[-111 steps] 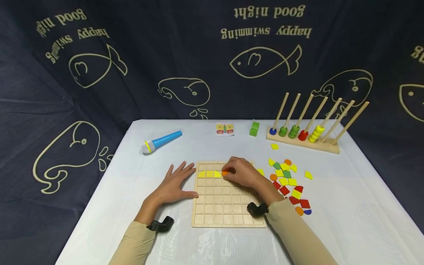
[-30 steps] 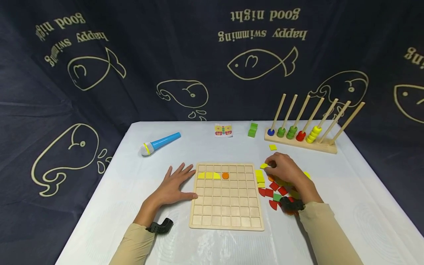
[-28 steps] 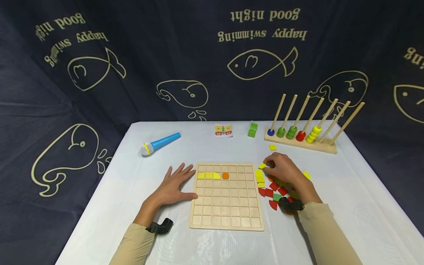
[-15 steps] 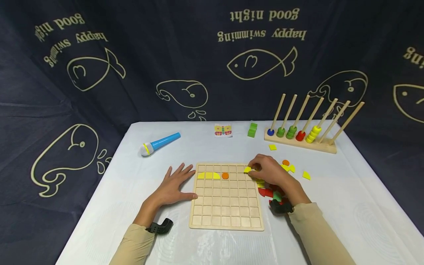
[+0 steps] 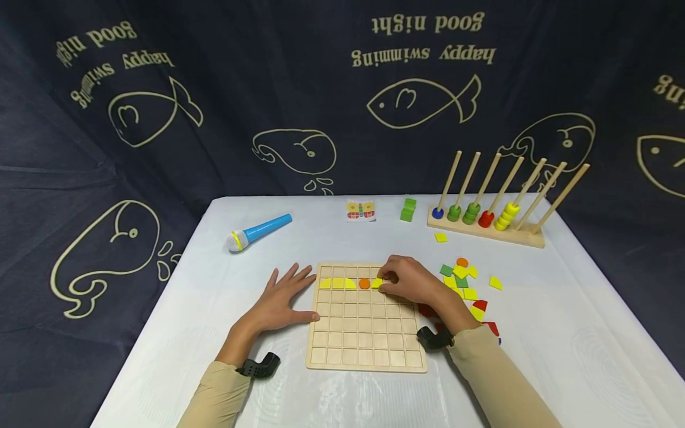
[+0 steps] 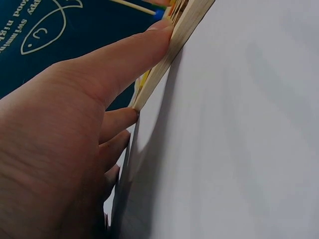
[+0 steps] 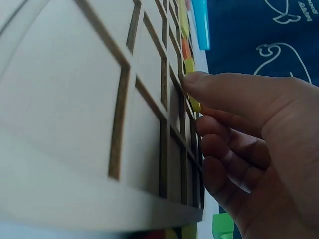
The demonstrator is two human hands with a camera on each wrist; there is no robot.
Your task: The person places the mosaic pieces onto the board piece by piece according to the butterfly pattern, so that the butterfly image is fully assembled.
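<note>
a flat yellow piece (image 5: 376, 283), its outline partly covered, is at the second row from the far edge of a pale wooden grid board (image 5: 364, 325), just beside an orange disc (image 5: 364, 284). the right hand (image 5: 409, 279) angles in from the right, thumb and fingers pinching it. the left hand (image 5: 278, 302) touches the board's left edge, fingers spread apart.

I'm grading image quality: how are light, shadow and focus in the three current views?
Head view: even light, with the board and loose pieces reasonably sharp; left wrist view: a dark shadow on the table beside the board's edge; right wrist view: the board's near end pale and soft, its grid stretched by the close angle.
</note>
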